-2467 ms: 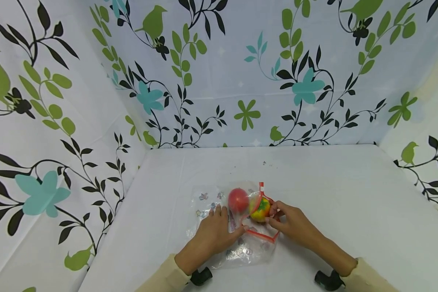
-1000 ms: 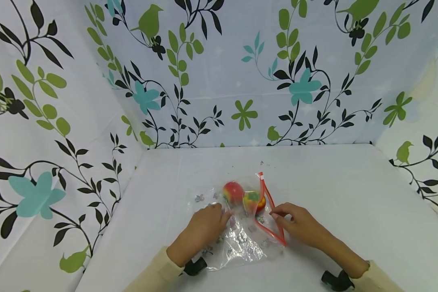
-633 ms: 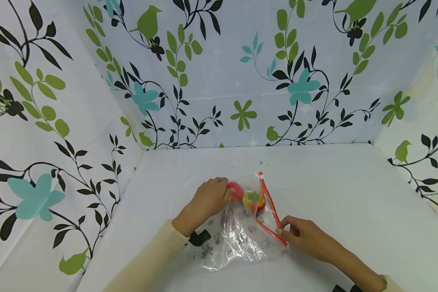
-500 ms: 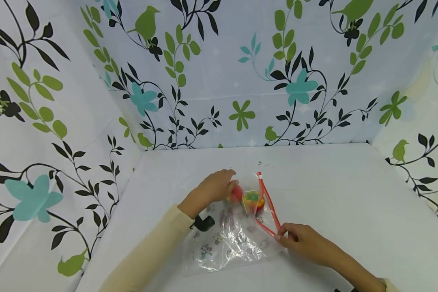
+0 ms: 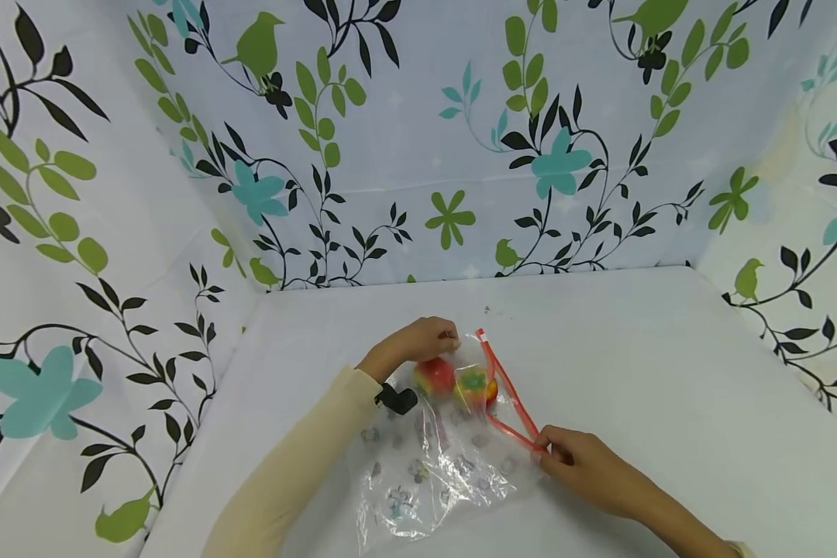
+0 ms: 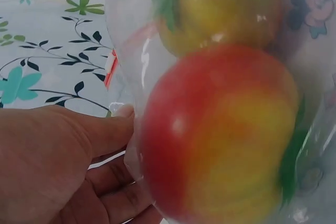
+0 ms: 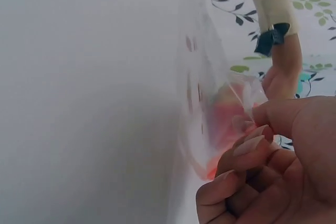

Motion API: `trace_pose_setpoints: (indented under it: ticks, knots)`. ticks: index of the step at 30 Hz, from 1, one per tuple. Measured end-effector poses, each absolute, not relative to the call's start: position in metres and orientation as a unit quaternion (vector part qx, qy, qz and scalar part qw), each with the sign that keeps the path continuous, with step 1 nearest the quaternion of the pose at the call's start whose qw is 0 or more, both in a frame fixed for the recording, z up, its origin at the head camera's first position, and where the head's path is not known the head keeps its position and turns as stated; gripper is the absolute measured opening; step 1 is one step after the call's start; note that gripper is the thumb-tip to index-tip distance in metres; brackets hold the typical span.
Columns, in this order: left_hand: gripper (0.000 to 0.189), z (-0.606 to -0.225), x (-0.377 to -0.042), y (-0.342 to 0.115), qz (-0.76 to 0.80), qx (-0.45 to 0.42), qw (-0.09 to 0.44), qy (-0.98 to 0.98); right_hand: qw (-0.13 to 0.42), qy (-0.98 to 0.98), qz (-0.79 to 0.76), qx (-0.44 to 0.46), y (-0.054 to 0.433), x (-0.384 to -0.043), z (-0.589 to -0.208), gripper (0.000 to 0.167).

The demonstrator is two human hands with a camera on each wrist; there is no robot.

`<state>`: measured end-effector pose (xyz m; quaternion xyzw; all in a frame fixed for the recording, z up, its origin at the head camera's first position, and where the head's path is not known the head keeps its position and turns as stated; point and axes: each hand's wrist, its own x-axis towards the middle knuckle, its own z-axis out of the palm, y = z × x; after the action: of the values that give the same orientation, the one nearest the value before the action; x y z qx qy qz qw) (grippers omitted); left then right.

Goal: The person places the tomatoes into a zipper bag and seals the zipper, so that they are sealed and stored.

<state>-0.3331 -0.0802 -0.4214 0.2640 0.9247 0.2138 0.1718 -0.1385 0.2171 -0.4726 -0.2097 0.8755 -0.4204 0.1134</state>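
A clear zip bag [image 5: 418, 473] with small cartoon prints and a red zip strip [image 5: 512, 387] lies on the white table. Inside it, side by side, are a round red-and-yellow fruit [image 6: 220, 135] with a green leaf and a yellow-orange fruit [image 5: 473, 387] with a green leafy top. My left hand [image 5: 421, 341] pinches the bag's far edge between thumb and fingers, just beyond the red-and-yellow fruit. At the strip's near right corner, my right hand [image 5: 586, 469] pinches the red zip between thumb and forefinger, its other fingers curled in the right wrist view.
The white table [image 5: 635, 349] runs back to a patterned cloth [image 5: 390, 178] with leaves, birds and flowers, which also hangs at both sides. A dark camera mount [image 5: 397, 398] on the left wrist hangs over the bag.
My left hand has gone from the bag's middle, past the red-and-yellow fruit, to its far edge. My right hand has slid nearer along the zip to its corner. The head view has shifted slightly.
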Motion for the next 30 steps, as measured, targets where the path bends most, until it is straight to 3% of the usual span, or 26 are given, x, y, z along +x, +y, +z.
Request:
trace_pose_setpoints:
  ticks: [8,14,23,30]
  knots:
    - [0.015,-0.427,-0.328,-0.112,0.276,0.273,0.161,0.907,0.063,0.878,-0.441,-0.175,0.227,-0.141,-0.470,0.001]
    - [0.016,-0.434,-0.317,-0.134,0.342,0.259,0.157,0.890,0.033,0.896,-0.430,-0.111,0.230,-0.150,-0.467,0.007]
    - [0.017,-0.447,-0.290,-0.158,0.455,0.246,0.157,0.841,-0.044,0.898,-0.423,-0.110,0.236,-0.173,-0.463,0.018]
    - [0.018,-0.447,-0.275,-0.166,0.480,0.253,0.157,0.825,0.003,0.869,-0.479,-0.120,0.238,-0.190,-0.457,0.044]
